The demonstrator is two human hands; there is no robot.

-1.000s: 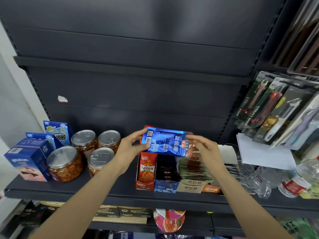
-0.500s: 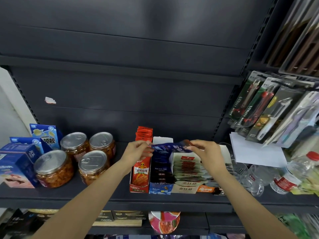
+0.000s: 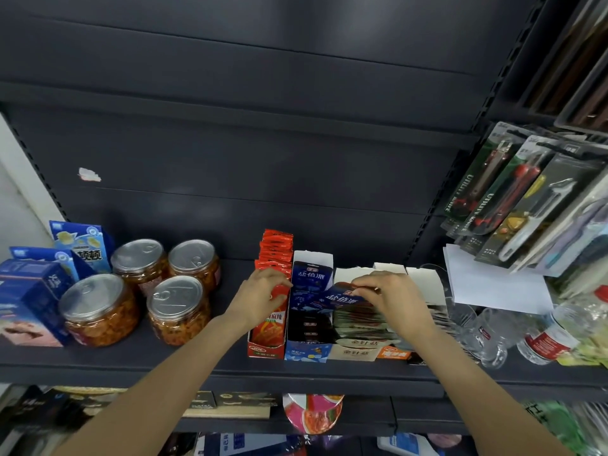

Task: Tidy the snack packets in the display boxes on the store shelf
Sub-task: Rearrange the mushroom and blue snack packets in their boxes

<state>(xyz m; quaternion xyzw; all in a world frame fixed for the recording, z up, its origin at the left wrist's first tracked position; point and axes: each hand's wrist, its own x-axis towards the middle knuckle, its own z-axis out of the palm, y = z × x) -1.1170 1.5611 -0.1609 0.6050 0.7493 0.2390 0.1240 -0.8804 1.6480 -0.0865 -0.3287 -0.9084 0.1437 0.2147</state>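
Observation:
Three display boxes stand side by side on the dark shelf (image 3: 197, 370): a red box (image 3: 267, 347) of red packets, a blue box (image 3: 307, 352) of dark blue packets, and a beige box (image 3: 357, 352) of green-and-red packets. My right hand (image 3: 391, 299) pinches a blue snack packet (image 3: 339, 298) by its right end and holds it tilted over the blue and beige boxes. My left hand (image 3: 263, 296) rests on the red packets (image 3: 275, 251), its fingers against the blue box's left wall. Another blue packet (image 3: 311, 274) stands upright at the back of the blue box.
Several clear jars with silver lids (image 3: 98, 311) stand left of the boxes, with blue cartons (image 3: 29, 301) beyond them. Glasses (image 3: 480, 334) and a bottle (image 3: 546, 340) sit to the right. Packaged utility knives (image 3: 493, 189) hang at upper right above white paper (image 3: 493, 284).
The blue packet, first held up flat in both hands, has come down to the boxes. My left hand let go of it and moved onto the red packets; my right hand still holds it.

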